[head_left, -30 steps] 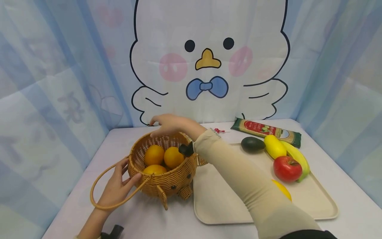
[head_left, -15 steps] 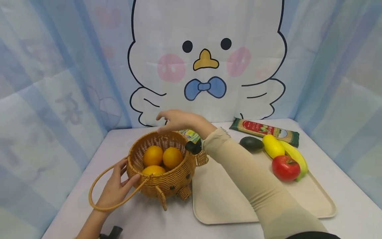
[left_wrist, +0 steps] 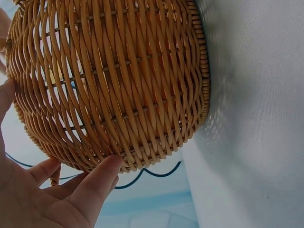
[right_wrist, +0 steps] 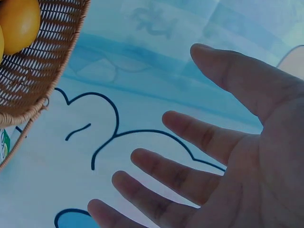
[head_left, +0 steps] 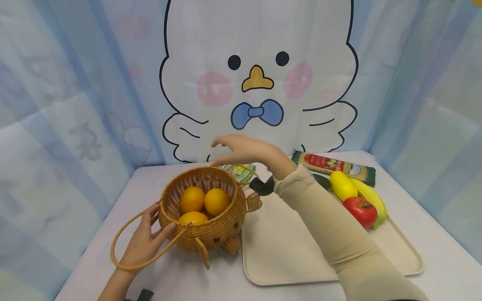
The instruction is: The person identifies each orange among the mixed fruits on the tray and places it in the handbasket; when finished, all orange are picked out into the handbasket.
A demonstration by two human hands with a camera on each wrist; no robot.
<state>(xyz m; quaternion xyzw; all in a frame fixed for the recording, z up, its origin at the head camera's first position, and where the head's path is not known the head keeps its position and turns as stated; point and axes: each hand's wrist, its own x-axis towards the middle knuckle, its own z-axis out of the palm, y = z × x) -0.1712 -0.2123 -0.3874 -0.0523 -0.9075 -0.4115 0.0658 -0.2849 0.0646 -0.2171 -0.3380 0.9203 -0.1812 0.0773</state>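
Observation:
In the head view a round wicker basket (head_left: pixel 203 234) with an animal face stands left of centre, holding three oranges (head_left: pixel 192 200). My left hand (head_left: pixel 144 242) rests against its left side, thumb toward the near rim. One loop handle (head_left: pixel 128 267) hangs over that wrist. The left wrist view shows extended fingers (left_wrist: pixel 102 178) touching the woven wall from outside. Raised above the far right rim, my right hand (head_left: pixel 248 150) holds nothing. Its spread fingers (right_wrist: pixel 175 178) show apart from the basket in the right wrist view.
Right of the basket lies a beige tray (head_left: pixel 286 251) with a red apple (head_left: pixel 360 211), a yellow lemon (head_left: pixel 342 186), a banana (head_left: pixel 373 200) and a dark avocado (head_left: pixel 321 181), partly behind the right arm. A green packet (head_left: pixel 335 167) lies behind. A colourful packet (head_left: pixel 241 173) shows behind the basket.
My right hand has risen and drawn back to the right from over the basket's far rim, uncovering the colourful packet and far handle. The left hand stays at the basket.

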